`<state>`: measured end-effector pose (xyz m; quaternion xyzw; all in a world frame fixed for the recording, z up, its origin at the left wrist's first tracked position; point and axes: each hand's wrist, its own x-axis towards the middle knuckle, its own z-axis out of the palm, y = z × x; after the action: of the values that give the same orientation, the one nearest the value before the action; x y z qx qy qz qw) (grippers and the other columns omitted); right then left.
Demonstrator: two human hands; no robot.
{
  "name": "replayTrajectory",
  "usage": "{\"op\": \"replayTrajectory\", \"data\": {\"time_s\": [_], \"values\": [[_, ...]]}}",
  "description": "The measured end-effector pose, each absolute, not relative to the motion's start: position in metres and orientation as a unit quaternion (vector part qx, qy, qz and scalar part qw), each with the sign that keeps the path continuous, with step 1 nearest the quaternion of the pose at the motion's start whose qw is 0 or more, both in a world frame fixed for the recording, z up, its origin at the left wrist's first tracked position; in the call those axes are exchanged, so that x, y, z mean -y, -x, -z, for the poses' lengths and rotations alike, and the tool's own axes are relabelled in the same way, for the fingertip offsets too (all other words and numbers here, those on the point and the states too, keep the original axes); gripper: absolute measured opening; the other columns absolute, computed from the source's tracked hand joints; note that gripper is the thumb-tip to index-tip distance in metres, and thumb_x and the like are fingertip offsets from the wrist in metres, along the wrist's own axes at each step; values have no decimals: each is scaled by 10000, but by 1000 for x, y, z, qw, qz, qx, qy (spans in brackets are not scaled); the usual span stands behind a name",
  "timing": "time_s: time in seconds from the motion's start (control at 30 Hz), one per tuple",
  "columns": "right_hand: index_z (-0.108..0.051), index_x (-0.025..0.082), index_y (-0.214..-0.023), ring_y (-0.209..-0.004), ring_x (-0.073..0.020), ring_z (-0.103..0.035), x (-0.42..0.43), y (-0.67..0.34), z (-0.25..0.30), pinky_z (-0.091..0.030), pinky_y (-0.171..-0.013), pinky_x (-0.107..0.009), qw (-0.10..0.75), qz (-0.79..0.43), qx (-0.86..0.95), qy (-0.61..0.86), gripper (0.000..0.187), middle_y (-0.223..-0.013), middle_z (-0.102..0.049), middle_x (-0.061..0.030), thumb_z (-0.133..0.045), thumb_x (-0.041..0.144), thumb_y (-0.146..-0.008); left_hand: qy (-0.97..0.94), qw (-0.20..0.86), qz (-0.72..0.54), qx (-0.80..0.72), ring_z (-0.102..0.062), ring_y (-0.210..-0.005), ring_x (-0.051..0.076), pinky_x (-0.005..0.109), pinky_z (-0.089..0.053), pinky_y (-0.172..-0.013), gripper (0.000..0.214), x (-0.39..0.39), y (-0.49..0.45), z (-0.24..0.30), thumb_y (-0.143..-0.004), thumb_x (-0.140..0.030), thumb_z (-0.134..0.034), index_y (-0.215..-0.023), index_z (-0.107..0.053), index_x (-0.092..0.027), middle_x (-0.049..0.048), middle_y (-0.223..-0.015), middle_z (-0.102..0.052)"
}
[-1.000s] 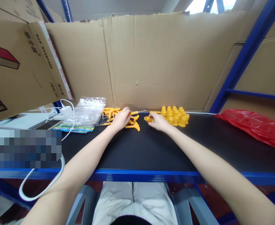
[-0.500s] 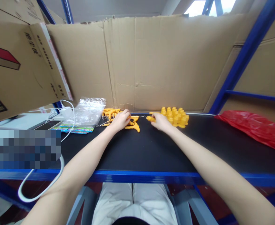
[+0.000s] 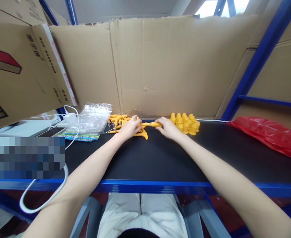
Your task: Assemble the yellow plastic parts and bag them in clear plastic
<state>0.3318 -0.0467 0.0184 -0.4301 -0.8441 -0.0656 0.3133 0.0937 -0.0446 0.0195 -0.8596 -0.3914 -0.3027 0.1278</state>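
Note:
My left hand is closed on a ridged yellow rod lifted from a loose pile of ridged yellow pieces at the back of the black table. My right hand pinches a small yellow cap piece and holds it against the rod's right end. Just right of that hand stands a tight cluster of upright yellow caps. One curved ridged piece lies below the two hands.
A clear plastic bag lies on a colourful card at the left. A white charger and cable run off the left side. A red plastic bag lies at the right. Cardboard walls close the back, and a blue shelf post rises at right.
My right hand carried the yellow cap leftward from beside the cap cluster. My left hand raised a ridged rod out of the pile, and the two pieces now meet between my hands.

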Motion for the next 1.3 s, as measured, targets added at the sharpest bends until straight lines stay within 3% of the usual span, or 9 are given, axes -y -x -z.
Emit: {"op": "replayTrajectory", "data": {"time_s": [0.1, 0.3, 0.43, 0.53, 0.7, 0.97, 1.1, 1.3], "values": [[-588, 158, -1021, -907, -219, -573, 47, -332, -20, -453, -842, -368, 331, 57, 854, 398, 217, -993, -575, -101, -546, 165, -809, 856, 117, 309, 398, -602, -883, 190, 350, -496, -814, 201, 44, -94, -19, -838, -314, -541, -952, -619, -168, 98, -1055, -533], [-575, 166, -1015, -897, -210, -563, 47, -333, -20, -454, -852, -369, 353, 42, 859, 369, 207, -963, -559, -85, -538, 167, -812, 843, 121, 344, 395, -598, -939, 179, 325, -475, -843, 223, 38, -93, -16, -855, -292, -522, -1014, -634, -182, 120, -1217, -494], [-573, 166, -1017, -900, -210, -558, 47, -333, -21, -454, -851, -373, 355, 38, 859, 366, 205, -966, -561, -89, -533, 173, -816, 834, 117, 303, 446, -619, -855, 193, 302, -475, -759, 269, 42, -94, -20, -871, -331, -496, -1054, -641, -195, 92, -989, -622], [-578, 170, -1021, -898, -210, -559, 47, -333, -21, -453, -854, -376, 350, 41, 860, 370, 214, -963, -555, -88, -534, 167, -812, 829, 131, 273, 470, -626, -828, 206, 291, -459, -712, 301, 49, -95, -25, -871, -373, -487, -1074, -642, -213, 79, -932, -658], [-585, 172, -1051, -913, -214, -562, 47, -333, -20, -451, -868, -385, 335, 47, 862, 378, 239, -982, -543, -92, -524, 171, -820, 834, 129, 275, 460, -626, -806, 189, 257, -432, -679, 304, 53, -95, -28, -850, -392, -503, -1048, -647, -213, 64, -915, -677], [-588, 143, -1098, -924, -213, -565, 53, -330, -24, -451, -873, -368, 329, 49, 859, 390, 282, -1026, -536, -113, -504, 151, -829, 844, 62, 294, 444, -587, -654, 147, 226, -369, -576, 284, 54, -94, -31, -828, -401, -512, -953, -661, -194, 8, -697, -643], [-592, 188, -1113, -906, -205, -571, 55, -328, -25, -455, -866, -382, 331, 54, 859, 386, 300, -1029, -541, -95, -498, 146, -831, 847, 67, 295, 438, -581, -649, 147, 227, -368, -572, 288, 54, -94, -31, -831, -411, -503, -945, -661, -199, 6, -691, -635], [-589, 171, -1127, -959, -205, -568, 51, -330, -23, -451, -893, -374, 347, 26, 863, 367, 300, -1025, -559, -92, -535, 206, -834, 847, 117, 288, 431, -593, -715, 160, 242, -403, -629, 274, 53, -93, -29, -840, -386, -511, -984, -649, -199, 35, -802, -650]]}}
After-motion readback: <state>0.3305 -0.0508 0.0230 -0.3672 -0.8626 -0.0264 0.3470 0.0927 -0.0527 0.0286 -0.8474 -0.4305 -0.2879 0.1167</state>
